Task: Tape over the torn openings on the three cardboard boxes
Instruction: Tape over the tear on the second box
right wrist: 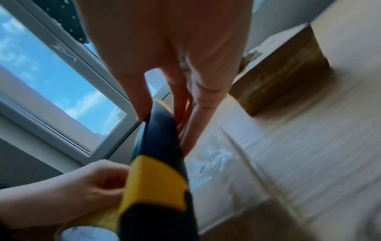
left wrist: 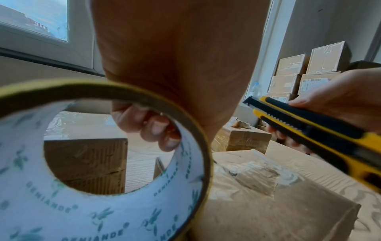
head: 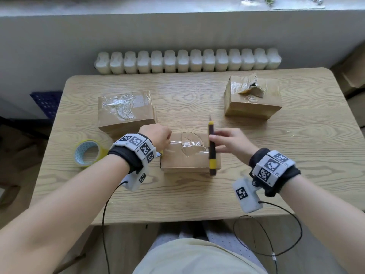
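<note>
Three cardboard boxes stand on the table. The left box [head: 126,115] has clear tape across its top. The far right box [head: 254,103] shows an untaped torn hole. On the middle box [head: 183,163] a clear tape strip [head: 189,144] crosses the torn opening. My left hand [head: 161,135] is at that box's left edge, its fingers [left wrist: 152,127] curled round a yellow-edged tape roll [left wrist: 103,212]. At the box's right edge, my right hand [head: 223,139] pinches a yellow and black utility knife [head: 211,153], which points away from me.
A second tape roll [head: 87,153] lies flat on the wooden table [head: 276,175], left of my left wrist. A white radiator [head: 187,61] runs behind the table. A blue crate [head: 47,101] sits at the far left. More boxes [left wrist: 299,76] are stacked by the wall.
</note>
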{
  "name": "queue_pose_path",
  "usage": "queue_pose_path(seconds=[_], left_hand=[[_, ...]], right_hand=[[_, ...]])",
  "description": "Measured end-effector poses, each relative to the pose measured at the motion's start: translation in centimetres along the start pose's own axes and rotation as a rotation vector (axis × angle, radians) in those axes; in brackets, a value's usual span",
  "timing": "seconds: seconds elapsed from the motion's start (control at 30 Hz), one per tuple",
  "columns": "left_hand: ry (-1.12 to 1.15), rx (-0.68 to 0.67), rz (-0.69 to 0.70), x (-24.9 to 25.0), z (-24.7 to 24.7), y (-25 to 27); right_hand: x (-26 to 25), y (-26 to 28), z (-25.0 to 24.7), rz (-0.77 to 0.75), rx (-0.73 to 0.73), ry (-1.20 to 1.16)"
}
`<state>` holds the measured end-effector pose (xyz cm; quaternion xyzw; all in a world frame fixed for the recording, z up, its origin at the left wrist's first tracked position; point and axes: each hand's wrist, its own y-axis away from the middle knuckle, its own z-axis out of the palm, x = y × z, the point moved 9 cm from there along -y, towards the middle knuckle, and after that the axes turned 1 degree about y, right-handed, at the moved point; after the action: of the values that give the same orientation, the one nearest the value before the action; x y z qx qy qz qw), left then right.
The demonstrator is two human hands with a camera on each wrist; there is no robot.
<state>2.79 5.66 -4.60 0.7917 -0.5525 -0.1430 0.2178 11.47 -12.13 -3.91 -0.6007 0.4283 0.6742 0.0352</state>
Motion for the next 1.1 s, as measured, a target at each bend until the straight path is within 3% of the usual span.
queue_pose_path(seconds=[0.1, 0.23, 0.83, 1.1], left_hand=[[0.035, 0.018, -0.004, -0.3, 0.1, -0.1], [0.046, 0.047, 0.002, -0.4, 0.1, -0.3], [0.063, 0.119, 0.008, -0.2, -0.4, 0.1], [0.073, 0.112, -0.005, -0.2, -0.5, 0.3]], right_hand=[[2.1, 0.5, 4.7, 0.165, -0.183, -0.098], [4.1, 0.4, 8.1, 0.256, -0.281, -0.052], [3.9, 0.0, 9.6, 0.336, -0.268, -0.068], [6.0, 2.5, 9.3, 0.393, -0.394, 0.019]])
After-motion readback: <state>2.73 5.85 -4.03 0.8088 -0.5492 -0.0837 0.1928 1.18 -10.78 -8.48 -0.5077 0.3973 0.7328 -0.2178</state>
